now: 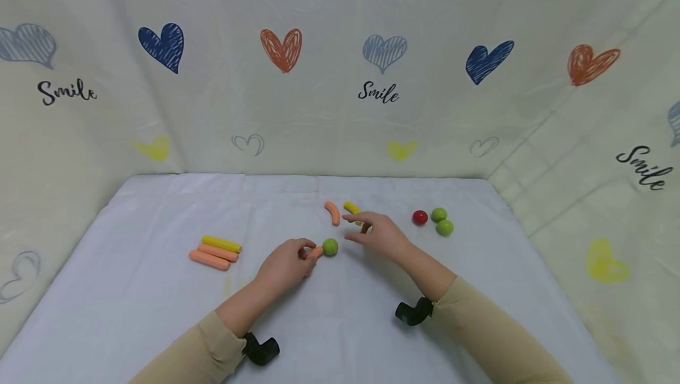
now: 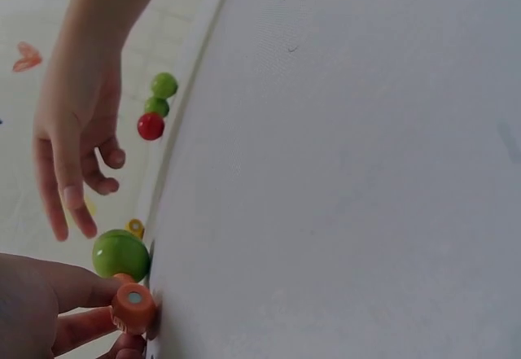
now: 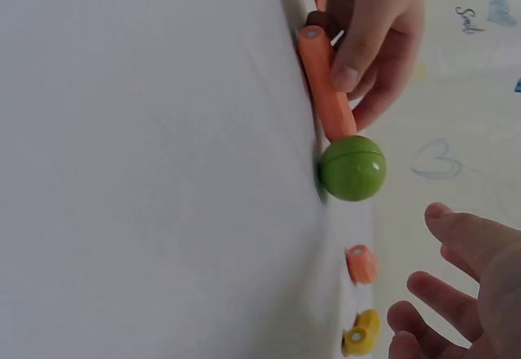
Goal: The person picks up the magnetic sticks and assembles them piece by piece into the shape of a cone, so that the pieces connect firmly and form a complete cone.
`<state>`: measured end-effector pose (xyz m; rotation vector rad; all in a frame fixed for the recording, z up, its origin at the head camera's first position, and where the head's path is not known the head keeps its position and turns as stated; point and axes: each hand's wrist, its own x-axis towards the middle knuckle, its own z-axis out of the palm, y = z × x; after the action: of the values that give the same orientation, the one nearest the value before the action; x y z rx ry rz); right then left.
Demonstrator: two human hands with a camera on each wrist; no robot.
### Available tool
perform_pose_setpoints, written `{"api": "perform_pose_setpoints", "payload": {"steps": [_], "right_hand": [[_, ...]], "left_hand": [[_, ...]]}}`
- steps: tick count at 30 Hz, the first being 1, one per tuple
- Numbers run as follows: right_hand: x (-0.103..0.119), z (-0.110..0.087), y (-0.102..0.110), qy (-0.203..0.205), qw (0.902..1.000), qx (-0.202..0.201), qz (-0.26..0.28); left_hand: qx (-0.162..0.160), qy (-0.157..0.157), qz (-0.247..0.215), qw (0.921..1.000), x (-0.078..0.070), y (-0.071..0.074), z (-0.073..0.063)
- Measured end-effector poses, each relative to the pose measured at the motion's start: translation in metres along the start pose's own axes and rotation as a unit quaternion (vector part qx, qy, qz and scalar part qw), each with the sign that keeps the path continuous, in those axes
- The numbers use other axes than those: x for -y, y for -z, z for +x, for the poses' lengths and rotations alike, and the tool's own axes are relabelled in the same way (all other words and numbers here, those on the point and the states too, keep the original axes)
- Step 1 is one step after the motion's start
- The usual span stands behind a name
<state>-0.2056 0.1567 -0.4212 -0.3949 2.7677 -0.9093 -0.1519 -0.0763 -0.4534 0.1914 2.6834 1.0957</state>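
Observation:
My left hand (image 1: pixel 285 265) pinches an orange rod (image 3: pixel 326 86) between thumb and fingers, low over the white table. At the rod's far end sits a green ball (image 1: pixel 330 247), touching it; a pale round dot shows on the rod's near end (image 2: pixel 134 299). To the right of the ball, my right hand (image 1: pixel 383 236) hangs with fingers spread and nothing between them. Just beyond its fingertips lie a curved orange piece (image 1: pixel 333 214) and a yellow piece (image 1: pixel 351 207), part of the yellow one hidden by the fingers.
On the left lie a yellow rod (image 1: pixel 221 243) and two orange rods (image 1: pixel 209 260), side by side. A red ball (image 1: pixel 420 217) and two green balls (image 1: pixel 445 227) sit at the back right. A patterned cloth (image 1: pixel 329 112) stands behind the table (image 1: pixel 340 325).

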Motion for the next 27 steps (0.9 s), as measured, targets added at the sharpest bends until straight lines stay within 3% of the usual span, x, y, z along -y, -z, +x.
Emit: {"api": "perform_pose_setpoints", "payload": {"steps": [8,17,27], "right_hand": [[-0.002,0.024,0.007,-0.020,0.9998,0.003,-0.009],[0.012,0.058,-0.001,-0.040,0.9975,0.011,-0.058],[0.024,0.080,-0.016,-0.063,0.9901,0.032,-0.121]], "left_hand": [[0.014,0.019,-0.009,0.9997,0.004,0.000,0.000],[0.009,0.012,0.002,0.9999,0.002,0.001,-0.002],[0.005,0.000,0.000,1.0000,0.002,0.002,-0.001]]}}
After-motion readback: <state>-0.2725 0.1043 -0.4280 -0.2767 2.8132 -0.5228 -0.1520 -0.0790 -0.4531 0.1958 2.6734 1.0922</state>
